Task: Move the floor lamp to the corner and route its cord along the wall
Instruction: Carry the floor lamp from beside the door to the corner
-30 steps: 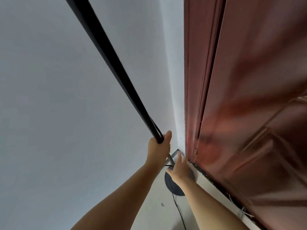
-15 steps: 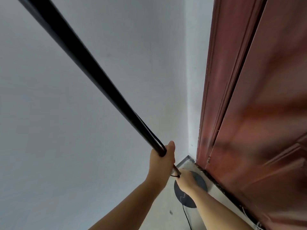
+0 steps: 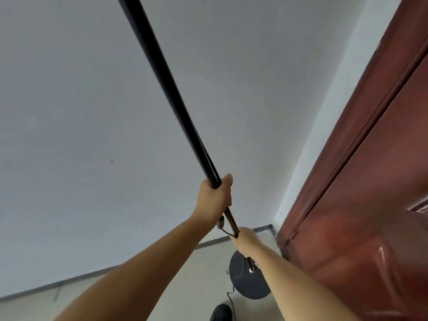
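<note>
1. The floor lamp shows as one black pole (image 3: 166,89) running from the top of the view down to one round dark base (image 3: 245,281), which sits on the pale floor (image 3: 203,274) near the corner, close beside the door.
2. One reddish-brown door (image 3: 361,205) fills the right side. Its frame edge stands just to the right of the base, with a narrow strip of white wall between frame and corner.
3. One wide white wall (image 3: 81,135) takes up the left and centre, and a grey baseboard (image 3: 69,282) runs along its foot to the corner.
4. Two bare hands are on the pole. The left hand (image 3: 215,200) is the higher one, with fingers wrapped tight around the pole and the thumb up along it.
5. The right hand (image 3: 246,242) is lower, just above the base, with fingers closed round the pole.
6. One thin black cord (image 3: 231,300) trails from the near edge of the base across the floor toward the bottom of the view. A short loop of it, carrying a small inline switch (image 3: 221,222), hangs between the two hands.
7. One dark shoe toe (image 3: 221,312) shows at the bottom edge, just beside the cord.
</note>
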Demonstrator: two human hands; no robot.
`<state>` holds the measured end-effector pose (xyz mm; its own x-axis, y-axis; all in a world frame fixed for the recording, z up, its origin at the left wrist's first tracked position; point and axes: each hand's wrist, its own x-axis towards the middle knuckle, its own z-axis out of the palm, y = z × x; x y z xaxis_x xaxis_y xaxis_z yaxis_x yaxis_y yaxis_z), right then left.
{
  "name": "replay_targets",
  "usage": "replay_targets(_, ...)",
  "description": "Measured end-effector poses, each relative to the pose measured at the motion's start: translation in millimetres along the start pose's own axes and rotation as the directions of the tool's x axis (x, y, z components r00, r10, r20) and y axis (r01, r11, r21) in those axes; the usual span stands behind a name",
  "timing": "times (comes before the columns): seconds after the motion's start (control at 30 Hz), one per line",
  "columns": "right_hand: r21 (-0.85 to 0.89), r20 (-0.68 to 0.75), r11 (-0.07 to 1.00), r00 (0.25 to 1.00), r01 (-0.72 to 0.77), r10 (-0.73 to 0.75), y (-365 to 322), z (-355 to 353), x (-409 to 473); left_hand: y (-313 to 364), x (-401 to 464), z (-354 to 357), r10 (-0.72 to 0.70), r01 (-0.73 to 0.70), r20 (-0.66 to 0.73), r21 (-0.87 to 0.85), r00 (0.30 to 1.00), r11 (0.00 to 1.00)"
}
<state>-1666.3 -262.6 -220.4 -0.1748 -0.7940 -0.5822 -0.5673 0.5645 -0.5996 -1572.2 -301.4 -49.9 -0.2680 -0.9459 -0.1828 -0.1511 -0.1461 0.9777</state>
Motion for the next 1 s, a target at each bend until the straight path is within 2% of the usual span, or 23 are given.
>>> replay_targets(0.2,-0.109,0.107,0.988,0.989,0.113,-0.101,-51.3,47.6,-51.3,14.8,-72.6,-82.8,-0.008,-0.006,-0.200,-0.065,0.980,0.998)
replay_targets(0.43,-0.216,0.270,0.947,0.947,0.236,-0.174,-119.5,136.3,-106.8,1.6,-159.4,-199.1,-0.047,-0.050,-0.410,-0.223,0.911,0.973)
replay_targets(0.57,-0.238,0.342,0.923,0.916,0.301,-0.210,-166.3,203.7,-145.2,-14.5,-216.3,-276.3,-0.067,-0.099,-0.507,-0.293,0.859,0.951)
replay_targets(0.7,-0.340,0.443,0.855,0.869,0.391,-0.221,-215.4,285.8,-179.2,-34.9,-276.3,-362.3,-0.078,-0.124,-0.581,-0.301,0.810,0.946)
replay_targets(1.0,-0.323,0.568,0.818,0.789,0.476,-0.235,-341.9,448.3,-250.8,-52.4,-374.8,-546.6,-0.076,-0.184,-0.704,-0.287,0.706,0.940)
